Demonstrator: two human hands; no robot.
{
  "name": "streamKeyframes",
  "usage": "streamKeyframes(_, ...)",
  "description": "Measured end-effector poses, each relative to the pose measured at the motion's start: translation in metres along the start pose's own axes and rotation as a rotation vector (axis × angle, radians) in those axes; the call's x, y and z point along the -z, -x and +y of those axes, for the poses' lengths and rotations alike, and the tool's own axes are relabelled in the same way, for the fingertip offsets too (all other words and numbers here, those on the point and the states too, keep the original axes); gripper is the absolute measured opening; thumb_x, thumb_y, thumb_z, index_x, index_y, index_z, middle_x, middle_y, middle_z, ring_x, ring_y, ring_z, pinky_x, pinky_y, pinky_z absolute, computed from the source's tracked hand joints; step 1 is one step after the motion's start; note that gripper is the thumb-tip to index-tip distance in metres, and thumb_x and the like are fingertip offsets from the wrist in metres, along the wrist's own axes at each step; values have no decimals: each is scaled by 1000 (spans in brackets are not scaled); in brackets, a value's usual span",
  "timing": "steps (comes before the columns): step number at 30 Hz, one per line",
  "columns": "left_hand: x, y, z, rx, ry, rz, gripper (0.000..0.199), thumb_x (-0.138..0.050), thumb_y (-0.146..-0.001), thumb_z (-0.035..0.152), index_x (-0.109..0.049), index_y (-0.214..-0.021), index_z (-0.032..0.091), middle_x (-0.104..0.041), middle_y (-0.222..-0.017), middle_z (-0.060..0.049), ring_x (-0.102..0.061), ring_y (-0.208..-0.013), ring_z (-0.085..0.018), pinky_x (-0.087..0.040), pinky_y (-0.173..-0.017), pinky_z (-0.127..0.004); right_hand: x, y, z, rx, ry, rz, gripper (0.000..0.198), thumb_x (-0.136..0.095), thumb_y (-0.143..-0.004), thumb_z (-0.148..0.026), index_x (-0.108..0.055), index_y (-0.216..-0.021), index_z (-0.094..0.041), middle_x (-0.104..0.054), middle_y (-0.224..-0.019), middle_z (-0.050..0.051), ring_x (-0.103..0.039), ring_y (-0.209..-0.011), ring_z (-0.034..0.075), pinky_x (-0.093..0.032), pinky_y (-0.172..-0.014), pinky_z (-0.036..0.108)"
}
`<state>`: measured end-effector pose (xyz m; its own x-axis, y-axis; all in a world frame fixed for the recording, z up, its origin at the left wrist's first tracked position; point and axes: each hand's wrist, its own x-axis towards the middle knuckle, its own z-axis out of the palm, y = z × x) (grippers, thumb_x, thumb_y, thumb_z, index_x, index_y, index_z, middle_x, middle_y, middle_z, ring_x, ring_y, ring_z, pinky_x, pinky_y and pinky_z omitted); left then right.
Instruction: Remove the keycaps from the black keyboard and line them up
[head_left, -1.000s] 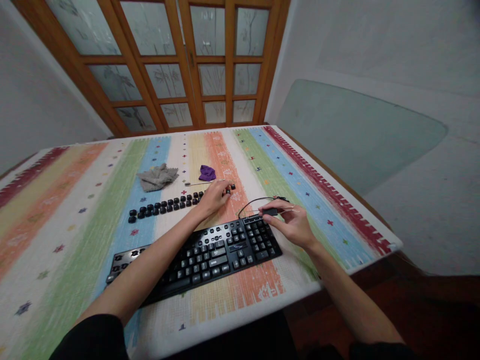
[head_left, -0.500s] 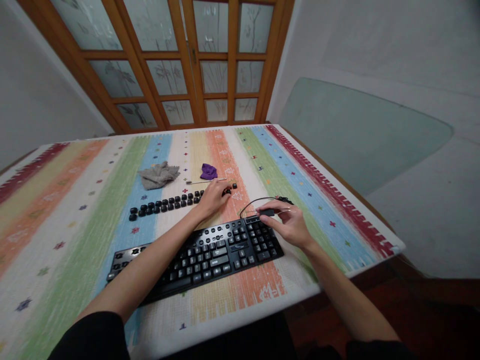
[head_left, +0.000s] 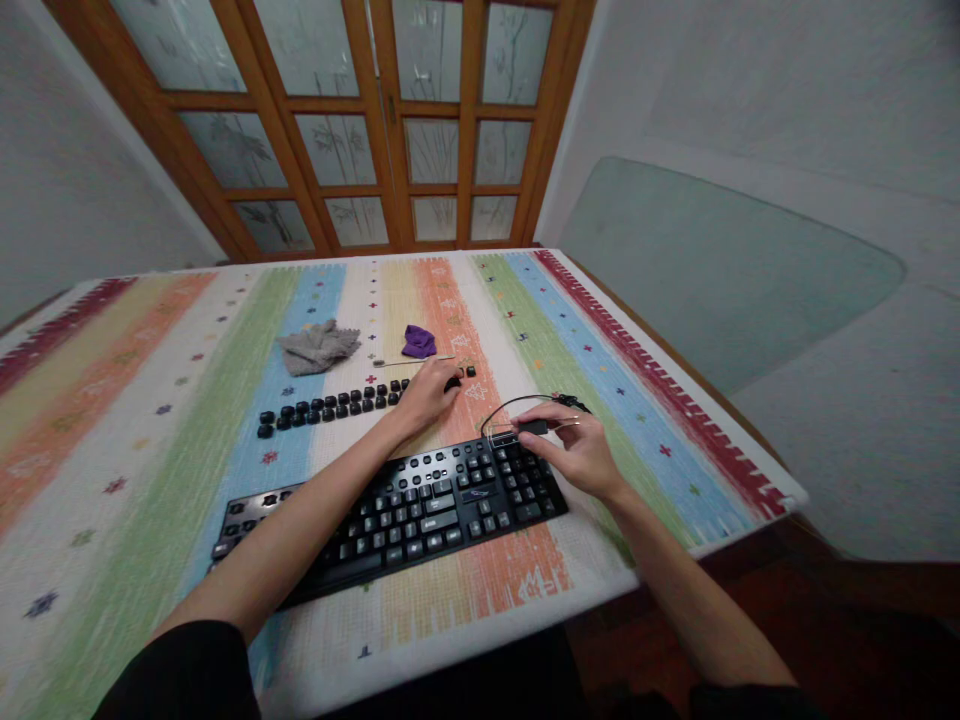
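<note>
A black keyboard (head_left: 442, 520) lies in front of me, with several keys off at its upper left. Loose black keycaps (head_left: 330, 409) stand in two rows behind it. My left hand (head_left: 427, 397) reaches across the keyboard to the right end of those rows, fingers closed on a black keycap (head_left: 452, 383) that they partly hide. One more keycap (head_left: 471, 371) sits just right of the fingertips. Over the keyboard's upper right corner, my right hand (head_left: 576, 445) grips the black handle of a wire keycap puller (head_left: 534, 427), its thin wires sticking out both sides.
A grey cloth (head_left: 320, 347) and a purple cloth (head_left: 418, 341) lie crumpled beyond the keycaps. Near them rests a thin brush (head_left: 390, 363). The bundled keyboard cable (head_left: 571, 402) is behind my right hand. A striped cloth covers the table (head_left: 300, 650).
The view has shifted very slightly. Both hands stay in nearly the same places; the puller in my right hand has turned a little.
</note>
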<state>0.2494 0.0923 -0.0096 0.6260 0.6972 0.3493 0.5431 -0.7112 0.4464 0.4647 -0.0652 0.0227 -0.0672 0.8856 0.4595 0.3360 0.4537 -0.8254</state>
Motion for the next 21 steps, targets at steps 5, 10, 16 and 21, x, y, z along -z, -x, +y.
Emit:
streamKeyframes(5,1,1,-2,3,-36,30,14,-63,-84,13,-65,-98,17,-66,-104,-9,-55,-102,-26,-46,-93,-42,1,-2,0,4,28,-49,12,-74,-86,-24,-74,-97,-20,-77,-95,7,-72,-89,20,-56,-79,33)
streamKeyframes(10,6,3,-6,39,-77,69,21,-64,-86,21,-64,-106,15,-64,-104,-10,-54,-100,-27,-46,-91,-43,1,-2,-2,10,44,-92,12,-73,-86,-25,-74,-98,-20,-77,-95,7,-72,-89,20,-55,-81,34)
streamKeyframes(16,18,9,-3,45,-81,104,20,-64,-87,22,-63,-106,16,-66,-103,-9,-56,-99,-26,-47,-91,-42,2,-4,-5,17,95,-123,12,-72,-87,-27,-74,-96,-20,-77,-94,6,-72,-88,20,-55,-80,34)
streamKeyframes(21,40,26,5,57,-49,144,14,-50,-95,16,-63,-100,16,-69,-97,-9,-62,-94,-23,-50,-87,-39,4,-7,-7,-12,130,-268,15,-72,-87,-28,-74,-99,-18,-77,-98,8,-72,-91,20,-54,-84,34)
